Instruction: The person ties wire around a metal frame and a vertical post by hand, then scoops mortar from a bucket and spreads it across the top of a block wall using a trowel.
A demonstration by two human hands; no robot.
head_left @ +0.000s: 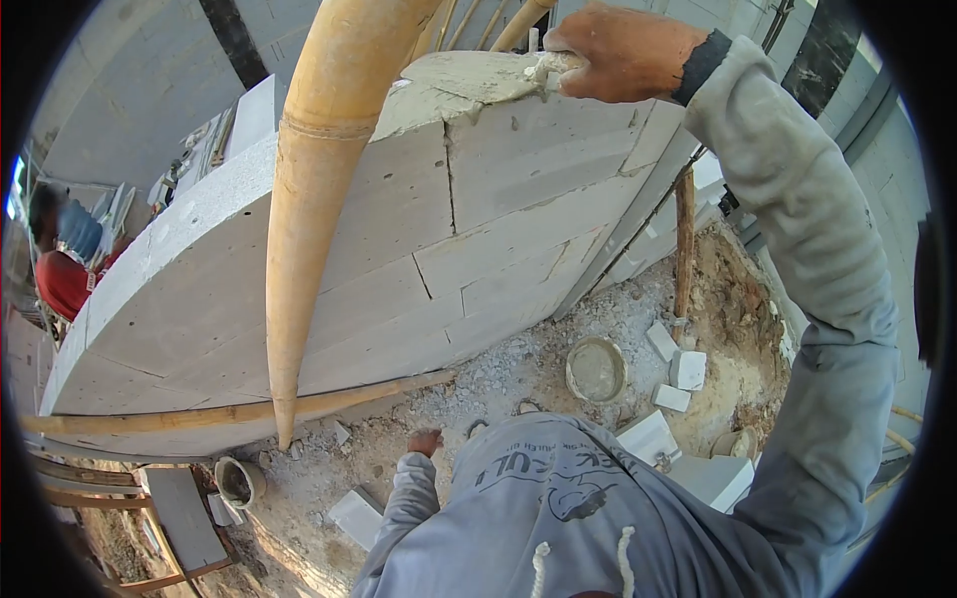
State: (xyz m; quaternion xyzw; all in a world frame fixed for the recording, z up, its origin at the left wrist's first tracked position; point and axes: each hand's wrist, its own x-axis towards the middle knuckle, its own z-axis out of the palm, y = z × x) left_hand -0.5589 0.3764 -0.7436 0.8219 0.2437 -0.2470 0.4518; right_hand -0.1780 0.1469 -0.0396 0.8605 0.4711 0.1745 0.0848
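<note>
My right hand (623, 52) is closed around a mortar-caked tool (554, 70) at the top edge of the block wall (389, 214). Most of the tool's grip is hidden inside my fist. Wet grey mortar (469, 78) covers the wall top beside it, with some hanging over the edge. Down at my side, my left hand (426, 442) is small in view, its fingers curled in, and nothing shows in it. A thick bamboo pole (324, 169) stands between the camera and the wall, hiding part of the blocks.
A round bucket of mortar (596, 370) sits on the rubble ground, near several white block pieces (688, 370). Another bucket (239, 482) stands lower left. A bamboo pole (349, 397) lies along the wall's base. Beyond the wall is a person in red (62, 284).
</note>
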